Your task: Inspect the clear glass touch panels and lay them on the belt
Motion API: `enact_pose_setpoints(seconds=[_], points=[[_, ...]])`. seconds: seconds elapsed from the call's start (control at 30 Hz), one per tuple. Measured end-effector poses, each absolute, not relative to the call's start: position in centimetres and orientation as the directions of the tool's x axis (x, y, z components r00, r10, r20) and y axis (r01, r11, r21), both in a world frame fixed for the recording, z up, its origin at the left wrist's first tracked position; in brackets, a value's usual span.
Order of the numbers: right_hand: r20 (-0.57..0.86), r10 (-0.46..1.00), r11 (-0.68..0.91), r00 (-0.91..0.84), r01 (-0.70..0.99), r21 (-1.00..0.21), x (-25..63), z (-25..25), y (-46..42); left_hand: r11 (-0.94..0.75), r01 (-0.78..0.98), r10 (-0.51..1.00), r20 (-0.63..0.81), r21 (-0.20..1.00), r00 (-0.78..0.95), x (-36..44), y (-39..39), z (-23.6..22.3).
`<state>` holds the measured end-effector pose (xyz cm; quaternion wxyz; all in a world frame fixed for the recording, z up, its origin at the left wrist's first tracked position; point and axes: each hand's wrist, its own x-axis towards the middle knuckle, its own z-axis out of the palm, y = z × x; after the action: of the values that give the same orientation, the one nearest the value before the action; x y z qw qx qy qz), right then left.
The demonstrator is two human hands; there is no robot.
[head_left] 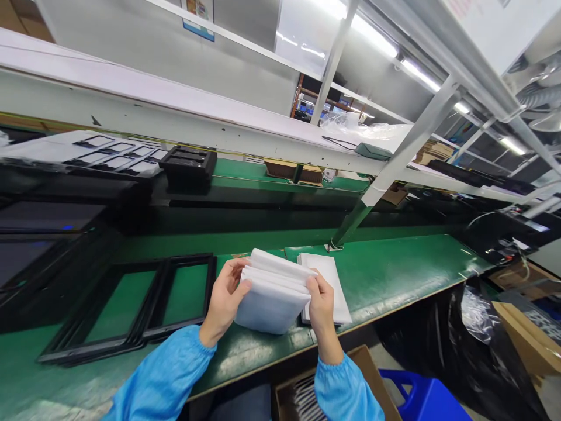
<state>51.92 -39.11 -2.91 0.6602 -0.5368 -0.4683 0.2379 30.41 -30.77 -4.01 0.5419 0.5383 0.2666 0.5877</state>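
Both my hands hold a stack of white foam bags [272, 295] above the green workbench [394, 275]. My left hand [224, 301] grips its left edge, thumb on top. My right hand [319, 304] pinches the right edge of the upper sheets, fingers closed on them. Right behind the held stack, a second pile of white sheets [333, 278] lies flat on the bench. To the left of my hands lie black rectangular frames [131, 304], overlapping on the green mat. Blue sleeves cover both my forearms.
A black conveyor [245, 213] runs behind the bench, carrying black trays [188, 164]. A slanted white post [394, 169] meets the bench just behind the sheets. A cardboard box [307, 392] and a blue bin [427, 397] sit below the front edge; black plastic bags [460, 339] hang to the right.
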Motion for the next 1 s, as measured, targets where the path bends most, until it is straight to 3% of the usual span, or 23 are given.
enact_pose_setpoints(seconds=[0.3, 0.5, 0.73, 0.83, 1.0], points=[[0.341, 0.869, 0.281, 0.358, 0.210, -0.936, 52.1, 0.0, -39.5, -0.274, -0.286, 0.932, 0.326, 0.918, 0.157, 30.5, -31.4, -3.6], [0.390, 0.897, 0.217, 0.208, 0.561, -0.799, 51.7, 3.8, -38.8, -0.248, -0.298, 0.947, 0.295, 0.922, 0.123, 30.8, -31.8, -3.1], [0.473, 0.857, 0.287, 0.204, 0.573, -0.767, 51.6, 6.7, -38.4, -0.316, -0.305, 0.935, 0.349, 0.899, 0.059, 31.3, -30.9, -0.4], [0.424, 0.886, 0.298, 0.186, 0.471, -0.830, 52.4, 6.9, -38.6, -0.337, -0.305, 0.927, 0.370, 0.891, 0.054, 31.6, -30.4, 1.4], [0.392, 0.903, 0.402, 0.175, -0.028, -0.915, 52.8, 0.5, -40.3, -0.342, -0.304, 0.933, 0.361, 0.889, 0.007, 32.4, -29.7, 3.4]])
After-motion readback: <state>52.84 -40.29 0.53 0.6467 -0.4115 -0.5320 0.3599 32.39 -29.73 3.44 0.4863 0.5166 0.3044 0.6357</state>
